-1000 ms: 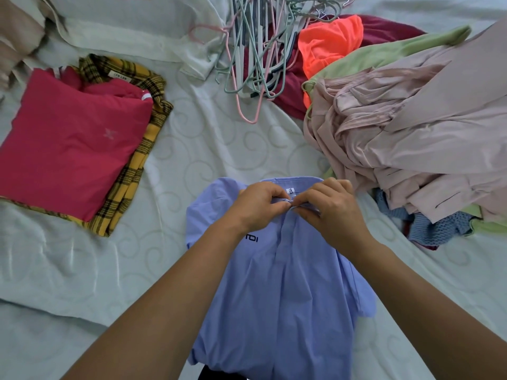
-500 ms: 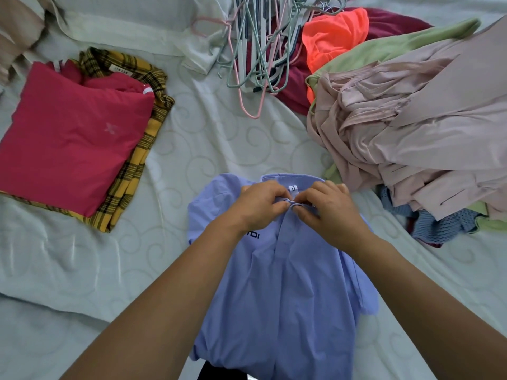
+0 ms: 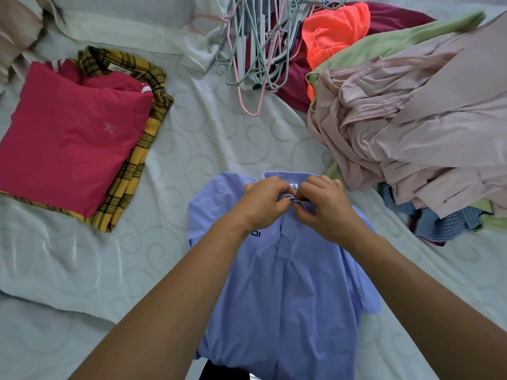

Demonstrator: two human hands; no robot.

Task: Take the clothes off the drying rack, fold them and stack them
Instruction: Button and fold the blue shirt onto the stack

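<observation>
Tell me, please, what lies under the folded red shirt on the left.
Under the folded red shirt lies a folded yellow-and-black plaid garment, showing along the shirt's far and right edges. The rest is covered.

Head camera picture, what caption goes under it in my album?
Left hand and right hand pinch the collar of the blue shirt on the bed, near a folded red top.
</observation>
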